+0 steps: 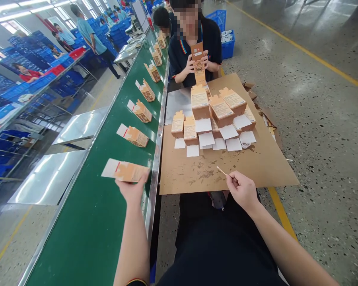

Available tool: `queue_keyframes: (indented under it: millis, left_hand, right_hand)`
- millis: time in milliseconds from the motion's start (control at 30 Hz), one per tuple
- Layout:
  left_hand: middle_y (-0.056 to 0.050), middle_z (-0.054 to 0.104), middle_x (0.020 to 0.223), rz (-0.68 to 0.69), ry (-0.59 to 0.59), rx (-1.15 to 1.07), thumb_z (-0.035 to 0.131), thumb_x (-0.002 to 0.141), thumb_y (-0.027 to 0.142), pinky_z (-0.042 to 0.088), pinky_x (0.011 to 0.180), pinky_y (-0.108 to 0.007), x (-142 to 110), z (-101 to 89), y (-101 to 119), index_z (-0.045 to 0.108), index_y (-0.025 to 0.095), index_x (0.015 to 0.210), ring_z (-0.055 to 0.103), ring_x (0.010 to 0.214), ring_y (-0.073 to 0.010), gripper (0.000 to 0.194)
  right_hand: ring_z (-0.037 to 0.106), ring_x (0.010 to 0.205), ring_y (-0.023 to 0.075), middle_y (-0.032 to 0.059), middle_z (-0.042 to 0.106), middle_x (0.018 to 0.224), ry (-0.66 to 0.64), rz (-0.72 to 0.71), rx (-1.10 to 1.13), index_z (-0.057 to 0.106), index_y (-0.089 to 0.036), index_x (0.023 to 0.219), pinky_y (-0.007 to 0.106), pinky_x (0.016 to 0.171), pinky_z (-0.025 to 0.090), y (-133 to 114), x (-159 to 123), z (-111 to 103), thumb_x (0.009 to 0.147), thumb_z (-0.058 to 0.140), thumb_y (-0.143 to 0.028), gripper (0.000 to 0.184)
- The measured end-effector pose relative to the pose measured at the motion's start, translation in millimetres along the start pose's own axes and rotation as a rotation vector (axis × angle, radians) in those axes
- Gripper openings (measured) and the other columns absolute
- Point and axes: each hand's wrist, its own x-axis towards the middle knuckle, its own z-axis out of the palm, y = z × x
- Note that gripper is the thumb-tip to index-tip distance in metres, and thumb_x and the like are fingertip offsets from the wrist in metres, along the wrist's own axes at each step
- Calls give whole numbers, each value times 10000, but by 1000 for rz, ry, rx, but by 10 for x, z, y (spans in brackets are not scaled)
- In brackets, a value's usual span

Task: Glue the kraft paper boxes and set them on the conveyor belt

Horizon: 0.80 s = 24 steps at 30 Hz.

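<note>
Over the green conveyor belt, my left hand grips a small cardboard box from its near side; the box's white flap sticks out to the left. My right hand pinches a thin cotton swab, its tip pointing away from me above the near edge of the cardboard sheet. Several similar boxes are piled on that sheet, their white flaps facing me. Dark wet smudges mark the cardboard between the pile and my right hand.
A row of boxes stands along the conveyor belt, which has a metal rail. Across the sheet, a co-worker holds up an unfolded box in both hands. Metal tables adjoin the belt's left side; blue crates stand behind.
</note>
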Motion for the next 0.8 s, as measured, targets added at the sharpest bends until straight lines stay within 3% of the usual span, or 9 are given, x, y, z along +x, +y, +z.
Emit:
queue_keyframes:
  millis: [67,133,200,267,333,433,500,667,800]
  left_hand:
    - [-152,697,1380,-67,123,116,1094,464,320,567,1191,-642,243,-225,-118,477,243,1283,716,1348,-393,1029]
    - [-125,706,1317,-130,110,198,1090,473,303,567,1188,-660,329,-349,-246,490,236,1270,728,1313,-392,1001]
    - [-115,681,1332,-143,91,209,1083,521,300,540,1224,-648,254,-405,-362,488,241,1330,700,1348,-373,1006]
    - [-131,613,1406,-72,172,227,1065,567,299,499,1268,-624,74,-417,-432,468,250,1413,633,1425,-365,1037]
    - [-147,537,1448,108,264,284,1023,620,314,474,1281,-628,-115,-368,-418,466,247,1443,573,1463,-377,996]
    - [-130,515,1370,427,181,267,906,734,338,526,1202,-620,-214,-96,-184,522,225,1354,602,1350,-358,738]
    - [-108,547,1275,532,78,212,825,797,321,565,1126,-577,-102,202,99,556,220,1279,631,1233,-320,561]
    - [-81,600,1080,628,26,274,748,841,249,548,1063,-517,491,866,769,641,231,1090,609,1094,-291,271]
    - [-72,626,1038,492,-197,236,747,860,289,579,1013,-457,810,1314,942,683,227,1101,656,1057,-273,257]
  right_hand:
    - [357,494,129,-64,408,559,-12,-4,14,469,-263,739,271,524,337,-10,34,7,1088,549,-331,365]
    - [352,492,125,-64,403,556,-25,-1,21,471,-261,731,266,517,331,-23,62,4,1095,541,-352,382]
    - [362,496,126,-58,415,556,-26,16,14,475,-260,727,263,520,342,-18,81,-48,1101,537,-389,401]
    - [383,503,130,-49,441,561,5,48,-15,497,-259,733,266,528,355,28,107,-175,1098,539,-429,405]
    - [390,501,134,-44,454,561,65,90,-81,520,-260,742,274,534,355,122,174,-367,1079,552,-449,388]
    - [391,501,142,-41,447,556,97,163,-235,501,-263,729,289,552,335,313,405,-683,1028,581,-426,349]
    - [420,519,156,-27,460,561,53,216,-347,469,-266,708,300,571,317,422,638,-831,991,593,-389,334]
    - [553,645,217,52,616,645,-179,309,-578,507,-255,684,329,610,306,474,1189,-864,925,605,-275,261]
    - [655,765,246,106,714,765,-356,352,-692,627,-226,723,329,635,348,390,1456,-765,928,641,-244,207]
